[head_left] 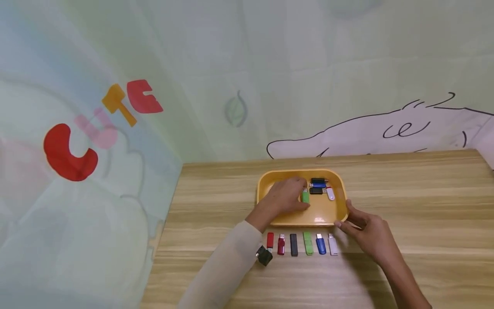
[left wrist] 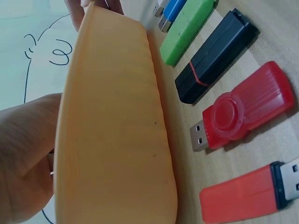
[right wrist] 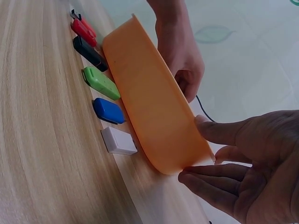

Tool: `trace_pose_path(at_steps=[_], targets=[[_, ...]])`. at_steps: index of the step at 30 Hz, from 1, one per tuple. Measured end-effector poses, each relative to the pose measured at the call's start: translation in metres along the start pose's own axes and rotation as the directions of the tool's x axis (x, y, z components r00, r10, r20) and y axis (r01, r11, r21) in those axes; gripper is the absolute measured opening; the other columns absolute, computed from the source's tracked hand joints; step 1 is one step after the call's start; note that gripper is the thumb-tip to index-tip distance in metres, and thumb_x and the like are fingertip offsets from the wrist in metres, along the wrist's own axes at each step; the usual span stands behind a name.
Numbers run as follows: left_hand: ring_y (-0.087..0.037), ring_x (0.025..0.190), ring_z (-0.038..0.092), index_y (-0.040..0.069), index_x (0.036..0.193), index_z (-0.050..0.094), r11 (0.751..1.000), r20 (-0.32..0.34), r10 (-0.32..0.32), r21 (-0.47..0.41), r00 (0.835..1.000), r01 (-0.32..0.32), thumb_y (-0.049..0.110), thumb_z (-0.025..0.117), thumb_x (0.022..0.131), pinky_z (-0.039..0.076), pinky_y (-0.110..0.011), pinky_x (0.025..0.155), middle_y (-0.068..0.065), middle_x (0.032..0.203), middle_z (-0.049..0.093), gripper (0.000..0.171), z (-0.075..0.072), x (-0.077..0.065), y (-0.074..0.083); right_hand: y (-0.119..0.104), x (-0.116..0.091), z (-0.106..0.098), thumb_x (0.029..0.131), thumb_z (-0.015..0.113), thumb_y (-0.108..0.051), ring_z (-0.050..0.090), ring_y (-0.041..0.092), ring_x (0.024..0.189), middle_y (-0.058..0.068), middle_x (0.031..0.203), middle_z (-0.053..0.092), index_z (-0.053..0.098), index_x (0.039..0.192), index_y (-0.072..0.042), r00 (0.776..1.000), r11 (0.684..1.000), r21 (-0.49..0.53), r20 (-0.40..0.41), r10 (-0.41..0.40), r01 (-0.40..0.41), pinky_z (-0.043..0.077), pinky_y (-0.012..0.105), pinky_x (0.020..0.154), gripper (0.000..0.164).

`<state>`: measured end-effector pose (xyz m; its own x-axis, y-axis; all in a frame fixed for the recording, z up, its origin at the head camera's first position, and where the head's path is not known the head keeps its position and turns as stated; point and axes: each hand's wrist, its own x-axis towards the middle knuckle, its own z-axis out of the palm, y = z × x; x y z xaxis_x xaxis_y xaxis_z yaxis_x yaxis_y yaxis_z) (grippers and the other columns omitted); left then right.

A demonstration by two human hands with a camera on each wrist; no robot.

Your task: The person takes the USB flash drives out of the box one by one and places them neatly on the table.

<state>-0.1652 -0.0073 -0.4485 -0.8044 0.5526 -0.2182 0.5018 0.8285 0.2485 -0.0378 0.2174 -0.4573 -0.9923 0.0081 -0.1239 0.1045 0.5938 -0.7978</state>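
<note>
My left hand [head_left: 285, 195] reaches into a yellow-orange tray [head_left: 322, 214], thumb and fingers at opposite ends of a green USB stick [head_left: 305, 197], which it pinches. To the right of that stick lie two black USB sticks, a blue one [head_left: 318, 186] and a white one [head_left: 330, 194] with a red end. At the tray's front right corner my right hand [head_left: 370, 236] grips the rim, thumb on the edge and other fingers against the outer wall. The left wrist view shows the tray's wall [left wrist: 112, 112] hiding the left fingertips.
In front of the tray runs a row of USB sticks: red [head_left: 270, 240], dark red [head_left: 281, 245], black [head_left: 294, 245], green [head_left: 308, 243], blue [head_left: 321, 244] and white [head_left: 332, 245]. A printed cloth [head_left: 208, 86] hangs behind the wooden table [head_left: 417, 193].
</note>
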Motion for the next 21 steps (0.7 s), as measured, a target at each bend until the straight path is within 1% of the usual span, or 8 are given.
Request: trace_pose_path(at_steps=[2,9,16,21], targets=[[-0.009,0.087,0.056,0.016,0.129,0.065,1.000,0.001,-0.001,0.005,1.000,0.001,0.047,0.081,0.093,0.048,-0.020,0.073,0.007,0.100,0.059,0.051,-0.001,-0.002,0.001,-0.001,0.000,-0.001,0.095,0.081,-0.031,0.069,0.040,0.122,0.021,0.146,0.056,0.048,0.152,0.002,1.000,1.000,-0.006,0.000,0.001,-0.001,0.053,0.052,0.100,0.074],[-0.009,0.091,0.057,0.017,0.134,0.064,1.000,-0.011,-0.003,0.010,1.000,0.003,0.049,0.081,0.093,0.054,-0.022,0.083,0.006,0.112,0.064,0.055,-0.004,-0.010,0.004,-0.003,-0.001,-0.002,0.096,0.081,-0.033,0.067,0.036,0.126,0.017,0.147,0.056,0.047,0.153,0.001,1.000,1.000,-0.016,0.004,0.017,-0.017,0.050,0.052,0.104,0.075],[-0.009,0.089,0.058,0.017,0.134,0.064,1.000,-0.008,-0.013,-0.010,1.000,0.012,0.047,0.082,0.093,0.053,-0.020,0.079,0.006,0.112,0.065,0.054,-0.008,-0.016,0.007,-0.003,-0.001,-0.002,0.096,0.081,-0.033,0.067,0.040,0.124,0.019,0.145,0.057,0.048,0.151,0.003,1.000,1.000,-0.018,0.001,0.002,-0.002,0.052,0.054,0.101,0.074],[-0.009,0.092,0.058,0.017,0.135,0.065,1.000,-0.007,-0.017,-0.021,1.000,0.017,0.046,0.082,0.092,0.055,-0.021,0.083,0.005,0.117,0.066,0.055,-0.011,-0.022,0.008,-0.004,-0.001,-0.001,0.096,0.080,-0.031,0.066,0.040,0.126,0.017,0.146,0.057,0.047,0.152,0.003,1.000,1.000,-0.021,-0.002,0.007,-0.007,0.052,0.054,0.102,0.073]])
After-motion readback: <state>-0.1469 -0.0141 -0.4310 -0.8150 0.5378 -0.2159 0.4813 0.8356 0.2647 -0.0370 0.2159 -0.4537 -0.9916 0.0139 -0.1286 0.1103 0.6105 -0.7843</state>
